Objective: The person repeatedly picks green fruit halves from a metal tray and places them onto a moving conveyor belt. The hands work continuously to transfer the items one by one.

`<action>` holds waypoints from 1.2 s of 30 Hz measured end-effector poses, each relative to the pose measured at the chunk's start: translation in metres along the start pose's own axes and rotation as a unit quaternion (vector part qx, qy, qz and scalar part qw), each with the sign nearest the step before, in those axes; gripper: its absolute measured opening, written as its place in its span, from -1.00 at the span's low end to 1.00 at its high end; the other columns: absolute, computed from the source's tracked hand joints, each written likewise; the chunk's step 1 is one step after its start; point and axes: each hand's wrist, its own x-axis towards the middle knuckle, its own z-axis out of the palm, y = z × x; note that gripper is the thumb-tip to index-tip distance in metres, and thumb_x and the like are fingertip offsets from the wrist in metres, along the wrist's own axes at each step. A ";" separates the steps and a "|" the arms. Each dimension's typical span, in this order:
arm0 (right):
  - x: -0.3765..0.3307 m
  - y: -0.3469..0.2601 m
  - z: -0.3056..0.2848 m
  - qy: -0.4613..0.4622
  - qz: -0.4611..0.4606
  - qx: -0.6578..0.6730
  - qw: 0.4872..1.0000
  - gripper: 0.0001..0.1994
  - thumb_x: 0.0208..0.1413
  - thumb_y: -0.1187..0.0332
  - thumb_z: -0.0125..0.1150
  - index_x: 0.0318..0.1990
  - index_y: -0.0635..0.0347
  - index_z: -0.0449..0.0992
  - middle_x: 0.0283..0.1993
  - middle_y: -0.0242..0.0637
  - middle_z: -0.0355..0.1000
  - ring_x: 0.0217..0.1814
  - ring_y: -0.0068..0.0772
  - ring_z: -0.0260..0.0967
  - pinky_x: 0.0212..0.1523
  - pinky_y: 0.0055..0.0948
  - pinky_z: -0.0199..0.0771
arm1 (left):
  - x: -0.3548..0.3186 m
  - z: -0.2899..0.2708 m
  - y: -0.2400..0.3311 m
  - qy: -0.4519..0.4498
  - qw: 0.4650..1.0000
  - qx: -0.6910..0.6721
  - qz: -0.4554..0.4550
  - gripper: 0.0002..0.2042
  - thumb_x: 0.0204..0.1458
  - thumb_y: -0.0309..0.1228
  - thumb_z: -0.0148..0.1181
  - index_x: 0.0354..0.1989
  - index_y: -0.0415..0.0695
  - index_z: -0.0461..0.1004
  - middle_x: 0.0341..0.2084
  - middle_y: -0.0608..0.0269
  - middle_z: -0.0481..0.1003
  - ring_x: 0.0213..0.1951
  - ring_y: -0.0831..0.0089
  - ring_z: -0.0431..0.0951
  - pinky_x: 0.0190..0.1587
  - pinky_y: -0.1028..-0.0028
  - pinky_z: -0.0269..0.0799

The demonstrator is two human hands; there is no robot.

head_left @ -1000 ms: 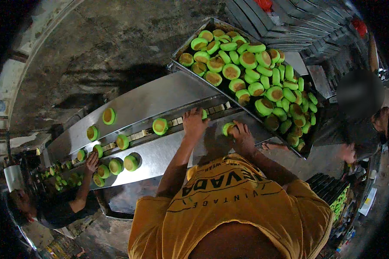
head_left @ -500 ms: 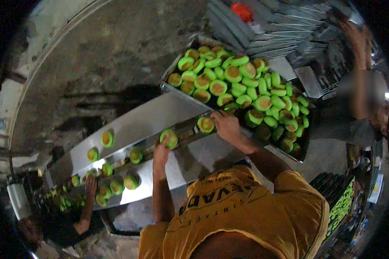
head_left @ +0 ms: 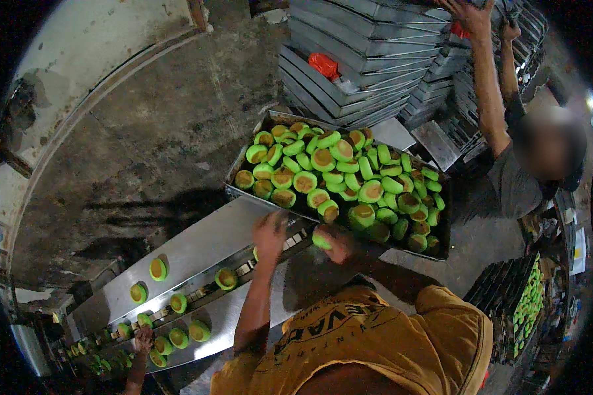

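Round green buns with brown flat faces ride along a narrow conveyor (head_left: 247, 268) between two metal ledges. My right hand (head_left: 338, 246), beside the conveyor's right end, is closed round a green bun (head_left: 321, 238). Over the conveyor, my left hand (head_left: 270, 235) is smeared by motion; its fingers do not show clearly. Behind my left wrist a bun on the belt is partly hidden, and another bun (head_left: 226, 279) sits just left of it. Beyond both hands lies a large dark tray (head_left: 238, 193) heaped with the same buns (head_left: 323, 160).
At the lower left, a co-worker's hand (head_left: 143, 338) reaches to the conveyor. Another person (head_left: 517, 168) stands at the right, arms raised by stacked metal trays (head_left: 369, 59). Several buns lie on the metal ledges (head_left: 197, 230). A rack of filled trays (head_left: 507, 309) stands lower right.
My left hand has moved up and right, and the bun it held is no longer seen in it. My right hand has drawn back nearer with a bun. The person at right has raised their arms.
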 end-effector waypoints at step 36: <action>0.039 0.007 0.080 -0.133 0.140 -0.081 0.978 -0.45 0.01 0.30 0.36 0.16 0.14 0.32 0.22 0.07 0.26 0.24 0.13 0.25 0.13 -0.09 0.38 | -0.108 0.005 -0.109 -0.058 0.982 0.156 -0.092 -0.62 0.00 -0.21 0.27 0.02 0.03 0.54 -0.04 0.12 0.52 0.04 0.06 0.45 0.10 0.18 0.39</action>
